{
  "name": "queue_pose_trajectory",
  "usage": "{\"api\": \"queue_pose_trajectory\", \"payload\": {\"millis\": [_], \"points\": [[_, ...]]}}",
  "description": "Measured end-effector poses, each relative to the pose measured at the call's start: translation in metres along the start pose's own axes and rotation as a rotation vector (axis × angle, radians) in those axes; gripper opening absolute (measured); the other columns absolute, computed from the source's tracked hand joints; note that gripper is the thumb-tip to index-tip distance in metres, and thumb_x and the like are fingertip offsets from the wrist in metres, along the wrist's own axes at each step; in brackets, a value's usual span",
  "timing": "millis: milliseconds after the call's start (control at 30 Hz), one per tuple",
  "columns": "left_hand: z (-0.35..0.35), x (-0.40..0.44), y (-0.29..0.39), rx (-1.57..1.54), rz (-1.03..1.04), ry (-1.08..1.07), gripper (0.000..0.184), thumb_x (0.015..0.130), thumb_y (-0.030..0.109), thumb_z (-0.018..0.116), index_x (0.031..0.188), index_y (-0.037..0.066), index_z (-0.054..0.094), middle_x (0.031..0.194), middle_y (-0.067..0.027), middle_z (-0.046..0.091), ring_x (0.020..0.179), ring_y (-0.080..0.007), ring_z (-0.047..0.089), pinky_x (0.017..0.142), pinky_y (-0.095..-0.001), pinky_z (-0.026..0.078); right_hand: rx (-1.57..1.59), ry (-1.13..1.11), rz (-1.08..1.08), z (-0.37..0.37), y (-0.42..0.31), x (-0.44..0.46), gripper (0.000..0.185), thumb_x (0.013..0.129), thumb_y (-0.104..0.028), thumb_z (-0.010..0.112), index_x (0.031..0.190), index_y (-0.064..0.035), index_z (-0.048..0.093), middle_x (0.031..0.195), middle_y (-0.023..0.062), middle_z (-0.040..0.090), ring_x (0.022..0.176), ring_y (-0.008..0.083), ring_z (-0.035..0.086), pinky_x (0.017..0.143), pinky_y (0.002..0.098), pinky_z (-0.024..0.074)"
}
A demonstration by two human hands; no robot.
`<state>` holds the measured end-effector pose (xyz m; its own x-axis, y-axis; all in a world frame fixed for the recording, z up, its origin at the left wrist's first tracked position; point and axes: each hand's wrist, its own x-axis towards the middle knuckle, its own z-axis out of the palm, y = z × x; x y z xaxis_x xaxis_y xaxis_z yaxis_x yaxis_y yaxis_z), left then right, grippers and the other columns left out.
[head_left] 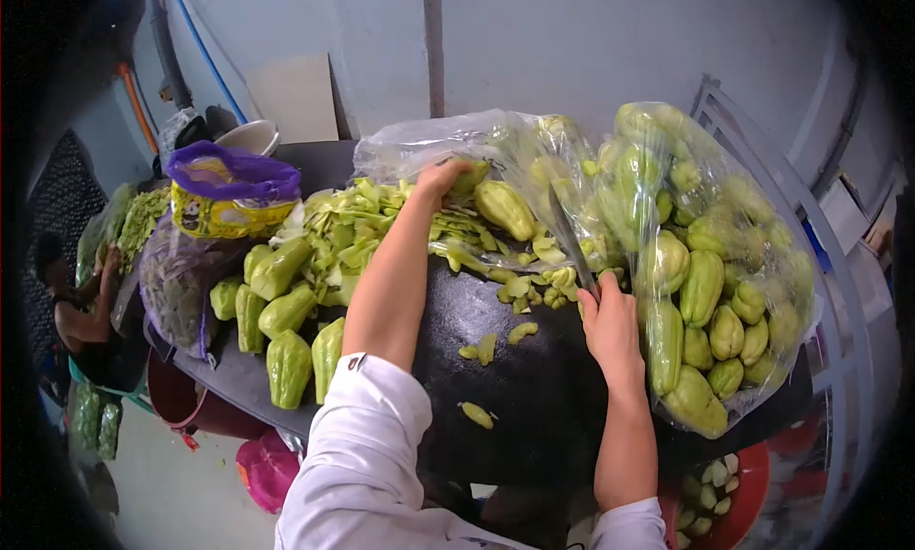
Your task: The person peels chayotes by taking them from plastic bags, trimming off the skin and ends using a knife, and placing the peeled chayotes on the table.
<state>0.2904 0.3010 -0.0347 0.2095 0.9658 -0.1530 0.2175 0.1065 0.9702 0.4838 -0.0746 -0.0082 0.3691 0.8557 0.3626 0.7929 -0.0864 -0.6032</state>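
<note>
Pale-green chayote (473,175), long grey-bladed knife (571,239)

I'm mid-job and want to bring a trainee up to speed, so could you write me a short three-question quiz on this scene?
1. Which hand holds the knife?
2. True or false: the large clear bag is to the right of the peel pile in this view.
3. The fingers of the left hand are on: A) a purple mesh bag, B) a green chayote, C) a blue hose.

Key: 1. The right hand. 2. True. 3. B.
</note>
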Motion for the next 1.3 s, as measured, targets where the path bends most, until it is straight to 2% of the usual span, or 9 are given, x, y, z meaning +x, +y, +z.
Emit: {"api": "queue_pose_trajectory", "payload": {"millis": [33,133,200,233,367,467,567,767,1300], "points": [[-0.004,-0.039,0.013,-0.211,-0.058,-0.005,0.043,0.079,0.032,0.078,0.109,0.003,0.067,0.101,-0.0132,0.068,0.087,-0.0245,0.069,0.065,-0.0415,0.058,0.018,0.004,-0.034,0.0,-0.001,0.0,0.02,0.092,-0.01,0.064,0.093,0.004,0.05,0.078,0.0281,0.064,0.078,0.0493,0.062,0.067,0.0556,0.0456],[-0.011,-0.128,0.04,-0.411,-0.046,-0.035,0.059,0.08,0.038,0.077,0.121,-0.001,0.058,0.111,-0.0146,0.063,0.092,-0.0262,0.065,0.069,-0.0402,0.059,0.051,0.018,-0.104,0.004,0.001,0.0,0.021,0.094,-0.012,0.063,0.091,0.0043,0.05,0.079,0.0279,0.065,0.077,0.0482,0.063,0.067,0.0534,0.0469],[-0.013,-0.172,0.036,-0.598,-0.076,-0.139,0.061,0.088,0.04,0.07,0.13,0.001,0.051,0.116,-0.0148,0.06,0.098,-0.0285,0.063,0.077,-0.0401,0.058,0.256,-0.05,-0.005,0.005,-0.003,-0.002,0.021,0.094,-0.013,0.062,0.089,0.0041,0.051,0.075,0.0249,0.065,0.068,0.0405,0.066,0.062,0.0475,0.0493],[-0.015,-0.177,0.018,-0.669,-0.026,-0.282,0.061,0.088,0.039,0.07,0.131,0.0,0.05,0.117,-0.0147,0.061,0.099,-0.0284,0.063,0.078,-0.0404,0.058,0.314,-0.076,0.046,-0.003,-0.012,-0.005,0.024,0.097,-0.018,0.06,0.087,0.003,0.053,0.068,0.0165,0.065,0.057,0.0257,0.066,0.054,0.0385,0.0497],[-0.012,-0.242,-0.012,-0.692,0.252,-0.535,0.065,0.087,0.034,0.071,0.137,0.0,0.047,0.125,-0.0147,0.061,0.108,-0.0276,0.063,0.086,-0.0409,0.056,0.571,-0.148,0.163,-0.006,-0.021,-0.012,0.024,0.102,-0.025,0.055,0.092,-0.0033,0.053,0.062,0.0025,0.055,0.046,0.0098,0.054,0.04,0.0264,0.0427],[-0.007,-0.268,-0.02,-0.759,0.337,-0.643,0.069,0.081,0.018,0.079,0.138,-0.002,0.046,0.127,-0.0146,0.06,0.115,-0.0282,0.061,0.093,-0.0444,0.053,0.793,-0.284,0.116,-0.011,-0.039,-0.022,0.03,0.097,-0.03,0.063,0.09,-0.0039,0.052,0.061,0.0023,0.053,0.043,0.0101,0.051,0.038,0.0261,0.0402],[-0.005,-0.276,-0.012,-0.772,0.326,-0.758,0.077,0.072,0.01,0.085,0.139,0.0,0.047,0.129,-0.0138,0.059,0.12,-0.0265,0.058,0.104,-0.0409,0.046,0.802,-0.277,0.023,-0.013,-0.048,-0.03,0.051,0.081,-0.045,0.08,0.081,-0.0026,0.052,0.061,0.0026,0.054,0.043,0.0094,0.052,0.039,0.0264,0.0405],[-0.004,-0.289,-0.007,-0.68,0.343,-0.815,0.09,0.061,0.011,0.09,0.139,0.001,0.047,0.131,-0.0109,0.058,0.123,-0.0248,0.056,0.108,-0.0377,0.043,0.654,-0.217,-0.089,-0.015,-0.048,-0.035,0.066,0.059,-0.053,0.092,0.08,-0.0029,0.055,0.063,0.0003,0.055,0.053,0.0068,0.052,0.049,0.0233,0.0417],[-0.004,-0.305,-0.018,-0.637,0.357,-0.876,0.092,0.053,-0.001,0.09,0.136,0.005,0.052,0.129,-0.0072,0.06,0.121,-0.0209,0.057,0.106,-0.0344,0.045,0.503,-0.158,-0.185,-0.021,-0.064,-0.047,0.066,0.055,-0.049,0.095,0.088,-0.002,0.062,0.062,-0.0036,0.054,0.056,0.0055,0.048,0.05,0.0248,0.0389]]}}
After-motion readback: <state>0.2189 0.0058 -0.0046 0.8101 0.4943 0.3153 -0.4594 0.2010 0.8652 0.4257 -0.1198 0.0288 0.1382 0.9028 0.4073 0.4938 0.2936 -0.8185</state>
